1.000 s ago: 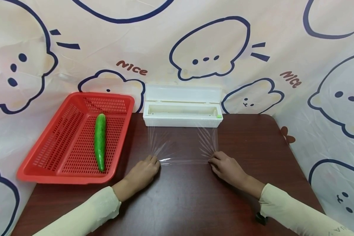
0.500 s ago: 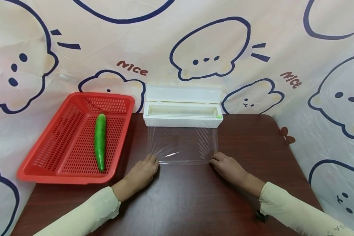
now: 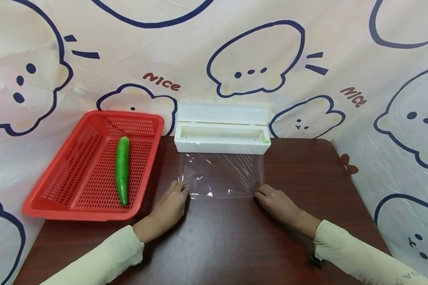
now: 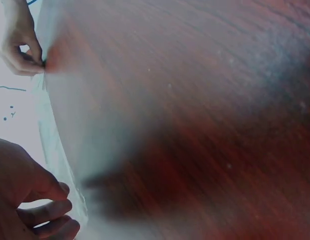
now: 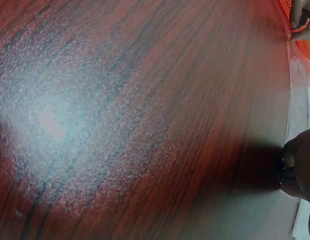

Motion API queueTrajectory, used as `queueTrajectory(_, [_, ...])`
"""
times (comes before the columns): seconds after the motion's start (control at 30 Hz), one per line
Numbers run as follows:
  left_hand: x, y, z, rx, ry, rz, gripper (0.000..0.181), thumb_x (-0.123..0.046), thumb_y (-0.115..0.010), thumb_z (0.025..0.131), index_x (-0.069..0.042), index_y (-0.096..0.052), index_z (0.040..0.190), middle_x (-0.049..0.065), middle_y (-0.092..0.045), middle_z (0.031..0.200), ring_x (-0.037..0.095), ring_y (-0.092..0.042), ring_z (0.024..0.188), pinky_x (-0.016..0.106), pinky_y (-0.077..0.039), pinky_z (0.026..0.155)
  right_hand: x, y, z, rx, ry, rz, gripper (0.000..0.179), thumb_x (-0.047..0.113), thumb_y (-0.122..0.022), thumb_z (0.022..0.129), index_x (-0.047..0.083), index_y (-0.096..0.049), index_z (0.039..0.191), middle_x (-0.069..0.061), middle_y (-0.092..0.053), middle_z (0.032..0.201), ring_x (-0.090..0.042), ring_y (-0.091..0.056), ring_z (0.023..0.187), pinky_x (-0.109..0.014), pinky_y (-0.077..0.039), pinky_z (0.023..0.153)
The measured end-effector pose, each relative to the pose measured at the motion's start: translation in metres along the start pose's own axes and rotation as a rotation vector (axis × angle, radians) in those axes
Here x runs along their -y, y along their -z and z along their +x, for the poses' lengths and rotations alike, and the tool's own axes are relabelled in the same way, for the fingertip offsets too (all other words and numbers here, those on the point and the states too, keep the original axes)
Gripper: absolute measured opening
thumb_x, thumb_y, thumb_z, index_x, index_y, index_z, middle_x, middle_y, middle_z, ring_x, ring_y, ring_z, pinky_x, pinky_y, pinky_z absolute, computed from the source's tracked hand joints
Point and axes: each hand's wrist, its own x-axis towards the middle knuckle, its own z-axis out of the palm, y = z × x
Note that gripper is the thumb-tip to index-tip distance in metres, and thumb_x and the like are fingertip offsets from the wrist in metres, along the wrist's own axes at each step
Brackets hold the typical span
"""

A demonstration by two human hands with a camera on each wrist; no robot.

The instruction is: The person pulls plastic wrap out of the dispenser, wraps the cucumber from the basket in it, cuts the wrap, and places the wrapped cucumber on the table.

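Note:
A sheet of clear cling film [image 3: 217, 174] stretches over the table from a white cling film box [image 3: 222, 147], whose lid stands up. My right hand [image 3: 276, 204] pinches the film's near right corner, where creases fan out. My left hand [image 3: 169, 208] is beside the near left corner. In the left wrist view, the fingers of my left hand [image 4: 29, 195] are loosely bent near the film's edge, with nothing seen between them. The right wrist view has my right hand [image 5: 300, 165] at its right edge, fingertips on the film.
On the left stands a red plastic basket [image 3: 82, 215] with a green cucumber [image 3: 122, 170] lying in it. Everything rests on a dark wooden table [image 3: 221, 241]. A printed cloth [image 3: 192, 43] hangs behind and at the sides.
My left hand has let go of the film's left corner and shifted slightly left. The film's left side has gone slack, its creases there gone. My right hand has barely moved.

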Motion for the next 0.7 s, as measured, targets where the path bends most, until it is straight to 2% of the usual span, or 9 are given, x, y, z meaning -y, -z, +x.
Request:
queueTrajectory(0.13, [-0.005, 0.005, 0.002, 0.004, -0.04, 0.055, 0.015, 0.008, -0.071, 0.073, 0.0, -0.067, 0.084, 0.01, -0.06, 0.087, 0.028, -0.054, 0.083, 0.037, -0.051, 0.066, 0.0, 0.0, 0.002, -0.013, 0.007, -0.015, 0.023, -0.001, -0.079, 0.082, 0.005, -0.072, 0.103, -0.006, -0.065, 0.1, -0.019, -0.065, 0.095, -0.029, -0.059, 0.063])
queueTrajectory(0.27, [-0.016, 0.018, 0.007, -0.013, -0.095, 0.092, 0.012, 0.002, -0.074, 0.075, -0.003, -0.067, 0.084, 0.007, -0.059, 0.086, 0.026, -0.056, 0.084, 0.036, -0.05, 0.066, 0.001, 0.0, 0.003, -0.024, 0.004, -0.016, 0.024, -0.001, -0.08, 0.081, 0.004, -0.072, 0.103, -0.007, -0.065, 0.1, -0.021, -0.065, 0.095, -0.03, -0.059, 0.061])
queueTrajectory(0.4, [-0.025, 0.041, 0.016, -0.057, -0.126, 0.124, 0.014, 0.001, -0.074, 0.075, -0.004, -0.069, 0.087, 0.007, -0.061, 0.087, 0.026, -0.057, 0.085, 0.035, -0.048, 0.065, 0.0, 0.0, 0.005, -0.013, 0.0, -0.025, 0.025, 0.0, -0.08, 0.082, 0.003, -0.073, 0.106, -0.008, -0.066, 0.103, -0.022, -0.066, 0.098, -0.031, -0.06, 0.063])
queueTrajectory(0.5, [-0.023, 0.064, 0.022, -0.099, -0.121, 0.151, 0.021, 0.004, -0.073, 0.072, 0.0, -0.07, 0.092, 0.01, -0.062, 0.086, 0.027, -0.056, 0.082, 0.033, -0.045, 0.063, 0.001, 0.001, 0.006, -0.003, -0.002, -0.027, 0.025, 0.001, -0.079, 0.084, 0.003, -0.073, 0.108, -0.009, -0.067, 0.105, -0.024, -0.067, 0.101, -0.032, -0.061, 0.065])
queueTrajectory(0.6, [-0.01, 0.086, 0.028, -0.17, -0.052, 0.158, 0.025, 0.008, -0.069, 0.072, 0.005, -0.07, 0.098, 0.015, -0.063, 0.086, 0.032, -0.056, 0.079, 0.037, -0.045, 0.062, 0.001, 0.002, 0.007, -0.002, -0.004, -0.027, 0.025, 0.001, -0.079, 0.084, 0.003, -0.073, 0.109, -0.01, -0.068, 0.107, -0.025, -0.067, 0.103, -0.033, -0.061, 0.066])
queueTrajectory(0.7, [0.014, 0.107, 0.03, -0.208, 0.093, 0.145, 0.025, 0.006, -0.067, 0.077, 0.008, -0.067, 0.102, 0.022, -0.063, 0.087, 0.04, -0.058, 0.079, 0.047, -0.048, 0.061, 0.001, 0.001, 0.008, -0.014, 0.001, -0.028, 0.026, 0.0, -0.079, 0.083, 0.002, -0.072, 0.108, -0.011, -0.069, 0.108, -0.026, -0.068, 0.104, -0.033, -0.061, 0.066])
